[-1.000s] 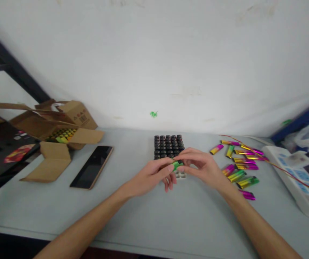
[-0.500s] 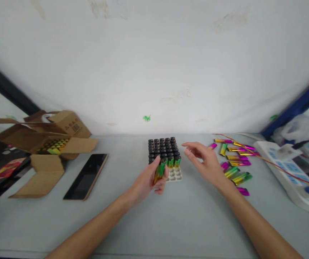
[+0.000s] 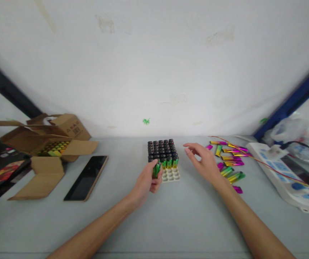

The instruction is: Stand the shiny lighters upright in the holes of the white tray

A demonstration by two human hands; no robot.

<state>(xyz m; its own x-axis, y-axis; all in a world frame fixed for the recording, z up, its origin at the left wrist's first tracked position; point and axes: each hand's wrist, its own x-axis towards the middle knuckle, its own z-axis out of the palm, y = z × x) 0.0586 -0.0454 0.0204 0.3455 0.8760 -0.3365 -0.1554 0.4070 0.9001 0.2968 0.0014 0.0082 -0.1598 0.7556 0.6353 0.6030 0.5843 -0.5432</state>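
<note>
My left hand [image 3: 146, 181] is closed around a shiny green tube with a black end [image 3: 156, 169]. The tube's lower part is hidden in my fingers. It is just in front of a pale tray with round sockets [image 3: 176, 177], and covers the tray's front-left part. Several black-topped tubes [image 3: 161, 148] stand upright in rows in the tray, the front ones showing green and yellow sides. To the right of the tray, my right hand [image 3: 204, 162] hovers with fingers curved and apart, holding nothing. Loose gold-and-purple tubes [image 3: 232, 158] and green-and-yellow tubes [image 3: 235, 177] lie beyond it.
A dark phone-like slab [image 3: 86, 178] lies left of my left hand. Behind it stands an open cardboard box [image 3: 49, 163] with yellow-topped pieces inside. At right are a white power strip [image 3: 281, 176], a red-yellow wire [image 3: 267, 163] and plastic bags [image 3: 291, 129]. A wall [image 3: 154, 72] rises behind.
The view has shifted slightly. My left hand has turned a little, so the tube now shows mainly its black end and green upper part. My right hand has hardly moved.
</note>
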